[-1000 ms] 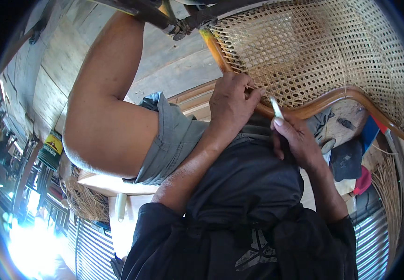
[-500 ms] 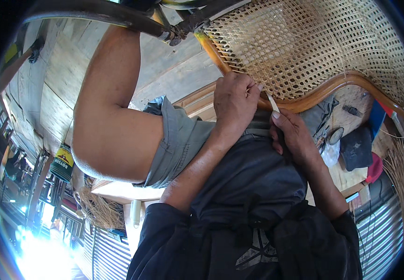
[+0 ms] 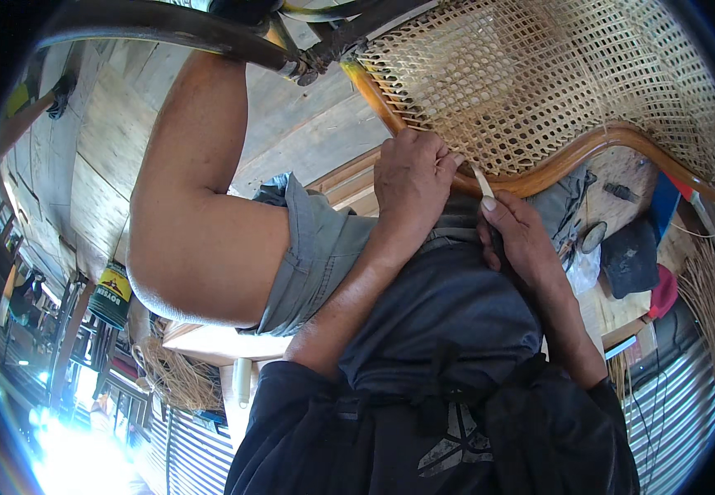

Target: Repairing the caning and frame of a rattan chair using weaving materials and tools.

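Observation:
A woven cane panel (image 3: 530,74) in a curved brown wooden frame (image 3: 576,158) lies across the upper right, with short strand ends along its border. At the frame's near left edge, my left hand (image 3: 413,177) is closed in a pinch over the rim. What lies between its fingertips is too small to make out, perhaps a cane strand. Just to the right, my right hand (image 3: 522,235) grips a narrow knife. Its pale blade (image 3: 483,181) points up toward the rim and the left fingertips, and its dark handle is mostly hidden in the palm.
A dark curved bar (image 3: 167,25) crosses the upper left above my bent leg (image 3: 200,247). A green can (image 3: 111,295) and a bundle of fibres (image 3: 180,375) are at the left. Dark cloth (image 3: 631,257) and long cane strands (image 3: 708,318) lie at the right.
Both hands stay almost in place at the rim. The blade's tip has shifted slightly, and the left fingertips have moved a little beside it.

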Available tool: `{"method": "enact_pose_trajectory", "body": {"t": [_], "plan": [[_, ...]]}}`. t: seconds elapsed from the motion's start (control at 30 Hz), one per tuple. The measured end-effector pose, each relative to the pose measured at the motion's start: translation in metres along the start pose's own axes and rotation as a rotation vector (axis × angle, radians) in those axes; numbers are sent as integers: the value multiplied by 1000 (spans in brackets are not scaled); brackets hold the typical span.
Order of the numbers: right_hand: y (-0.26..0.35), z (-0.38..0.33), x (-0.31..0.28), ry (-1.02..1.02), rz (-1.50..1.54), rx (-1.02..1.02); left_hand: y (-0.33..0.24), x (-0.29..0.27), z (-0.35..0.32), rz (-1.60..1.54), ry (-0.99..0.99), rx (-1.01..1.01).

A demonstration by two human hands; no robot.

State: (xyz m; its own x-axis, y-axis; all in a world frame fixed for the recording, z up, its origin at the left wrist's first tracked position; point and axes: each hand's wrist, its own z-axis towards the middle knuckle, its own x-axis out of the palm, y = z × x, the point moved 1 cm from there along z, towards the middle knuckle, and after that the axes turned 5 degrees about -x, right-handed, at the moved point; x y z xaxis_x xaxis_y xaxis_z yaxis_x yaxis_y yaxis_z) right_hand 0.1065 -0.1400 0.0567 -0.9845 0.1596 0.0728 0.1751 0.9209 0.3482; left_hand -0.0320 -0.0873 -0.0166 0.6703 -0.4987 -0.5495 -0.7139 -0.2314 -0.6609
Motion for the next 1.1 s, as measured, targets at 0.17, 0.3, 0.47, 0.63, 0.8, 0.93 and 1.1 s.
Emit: {"method": "enact_pose_trajectory", "body": {"t": [0.17,0.3,0.47,0.63,0.8,0.93,1.1], "plan": [[15,3,-11,-25,-134,65,-4,-1,0,62,33,-3],[35,12,-26,125,-402,100,-8,-2,2,95,5,-27],[60,23,-31,246,-523,190,-5,0,0,95,-8,-44],[51,20,-27,241,-574,130,-11,3,1,105,7,-45],[45,18,-24,217,-653,41,6,-3,-1,-12,23,-11],[32,3,-30,-16,-606,-138,16,-10,-23,-588,-6,-406],[2,-6,-8,-59,-918,-519,-5,-33,-59,-640,423,-223]]}}
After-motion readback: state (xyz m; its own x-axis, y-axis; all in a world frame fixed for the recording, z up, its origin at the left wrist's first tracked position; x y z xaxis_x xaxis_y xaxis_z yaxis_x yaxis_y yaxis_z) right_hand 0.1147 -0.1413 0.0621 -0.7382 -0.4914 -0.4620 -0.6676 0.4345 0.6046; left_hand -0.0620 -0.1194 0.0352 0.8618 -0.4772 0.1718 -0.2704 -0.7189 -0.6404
